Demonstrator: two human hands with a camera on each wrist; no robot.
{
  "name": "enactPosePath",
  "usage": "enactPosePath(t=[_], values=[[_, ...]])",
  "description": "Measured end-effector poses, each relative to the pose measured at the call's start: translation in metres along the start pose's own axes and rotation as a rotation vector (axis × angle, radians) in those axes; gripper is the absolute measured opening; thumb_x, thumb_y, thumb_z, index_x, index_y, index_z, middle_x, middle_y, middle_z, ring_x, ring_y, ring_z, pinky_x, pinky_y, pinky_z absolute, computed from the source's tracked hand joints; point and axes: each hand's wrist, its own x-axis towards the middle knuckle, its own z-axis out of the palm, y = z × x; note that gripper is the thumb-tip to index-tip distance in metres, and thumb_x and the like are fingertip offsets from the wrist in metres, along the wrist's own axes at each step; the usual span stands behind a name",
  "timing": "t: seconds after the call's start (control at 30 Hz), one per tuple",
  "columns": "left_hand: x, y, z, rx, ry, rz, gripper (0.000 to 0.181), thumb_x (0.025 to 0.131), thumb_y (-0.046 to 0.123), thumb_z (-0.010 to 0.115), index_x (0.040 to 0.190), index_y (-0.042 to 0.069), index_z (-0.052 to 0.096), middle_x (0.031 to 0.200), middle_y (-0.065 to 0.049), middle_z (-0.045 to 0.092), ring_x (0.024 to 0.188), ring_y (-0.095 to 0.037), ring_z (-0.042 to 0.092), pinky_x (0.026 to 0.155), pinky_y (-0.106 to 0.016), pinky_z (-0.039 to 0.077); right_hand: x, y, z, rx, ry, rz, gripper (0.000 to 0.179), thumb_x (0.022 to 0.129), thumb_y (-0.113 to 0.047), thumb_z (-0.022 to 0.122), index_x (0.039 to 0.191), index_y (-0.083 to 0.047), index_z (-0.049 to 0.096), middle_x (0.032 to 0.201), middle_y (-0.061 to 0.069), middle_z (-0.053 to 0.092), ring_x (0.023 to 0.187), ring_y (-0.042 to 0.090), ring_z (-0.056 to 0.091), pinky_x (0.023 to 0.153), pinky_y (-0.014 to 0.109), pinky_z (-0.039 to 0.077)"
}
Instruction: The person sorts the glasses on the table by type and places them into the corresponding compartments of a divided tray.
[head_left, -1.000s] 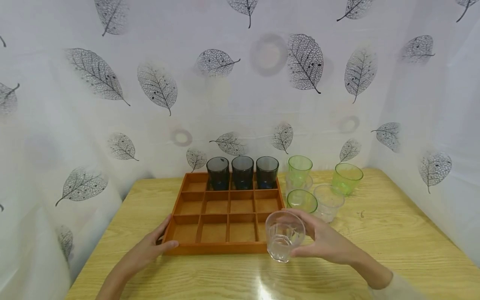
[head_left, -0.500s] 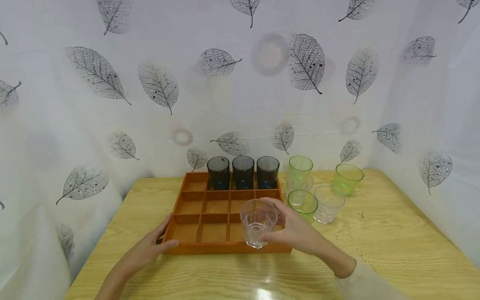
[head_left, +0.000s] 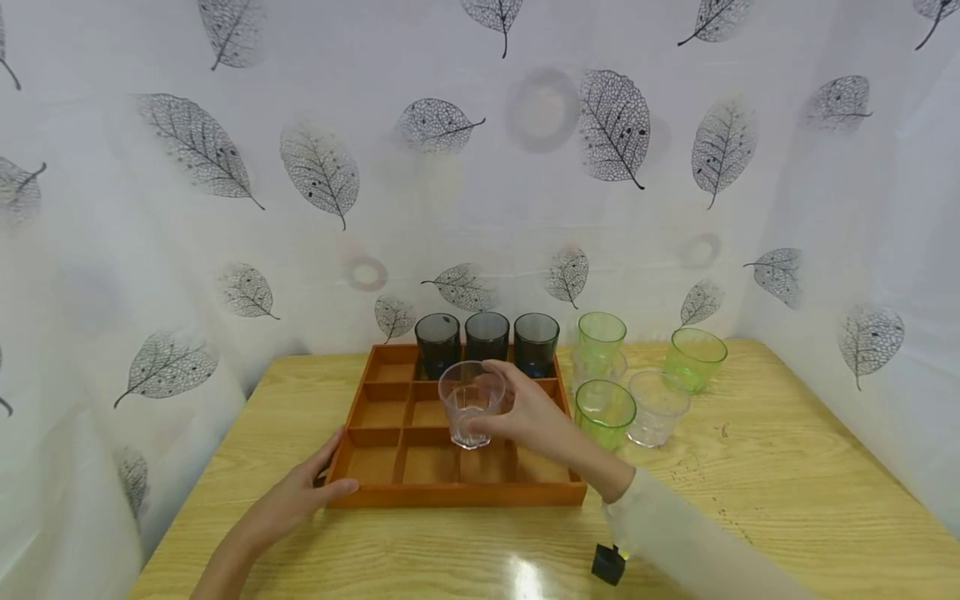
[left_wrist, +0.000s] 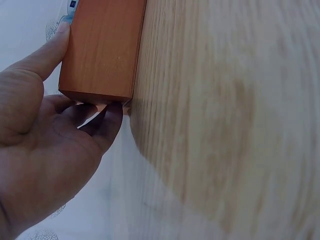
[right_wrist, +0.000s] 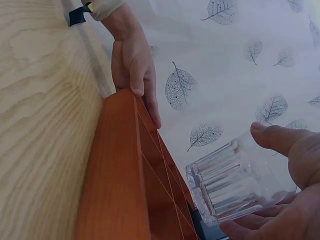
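My right grip (head_left: 534, 417) is holding a clear cup (head_left: 467, 400) over the brown box (head_left: 457, 497), hiding some slots (head_left: 487, 470). My left grip (head_left: 302, 492) is holding the box's near left corner. My left wrist view is cutting off most of the box.

Near the counter's (head_left: 420, 550) back edge lies a tray (head_left: 456, 497). Three glasses (head_left: 487, 346) stand in its back row, and above it the right hand (head_left: 525, 412) holds one glass (head_left: 461, 410). On its right stand other glasses (head_left: 603, 417), toward the back right corner.
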Motion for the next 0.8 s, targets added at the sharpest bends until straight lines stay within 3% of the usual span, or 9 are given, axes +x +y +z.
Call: enactPosePath(t=[0.33, 0.8], values=[[0.0, 0.0, 0.0, -0.013, 0.001, -0.007, 0.088, 0.105, 0.031, 0.062, 0.168, 0.012, 0.002, 0.17, -0.025, -0.002, 0.149, -0.055, 0.017, 0.113, -0.065, 0.034, 0.039, -0.003, 0.015, 0.079, 0.02, -0.006, 0.09, 0.085, -0.022, 0.088, 0.156, -0.001, 0.038, 0.141, 0.017, 0.058, 0.127, 0.03, 0.059, 0.105, 0.047, 0.051], [-0.002, 0.004, 0.001, -0.01, 0.011, -0.003, 0.087, 0.106, 0.03, 0.061, 0.167, 0.012, 0.002, 0.169, -0.026, -0.002, 0.148, -0.056, 0.019, 0.113, -0.065, 0.034, 0.064, 0.005, 0.04, 0.115, 0.018, -0.012, 0.091, 0.085, -0.015, 0.087, 0.156, 0.006, 0.033, 0.144, 0.024, 0.054, 0.129, 0.036, 0.058, 0.106, 0.044, 0.05]])
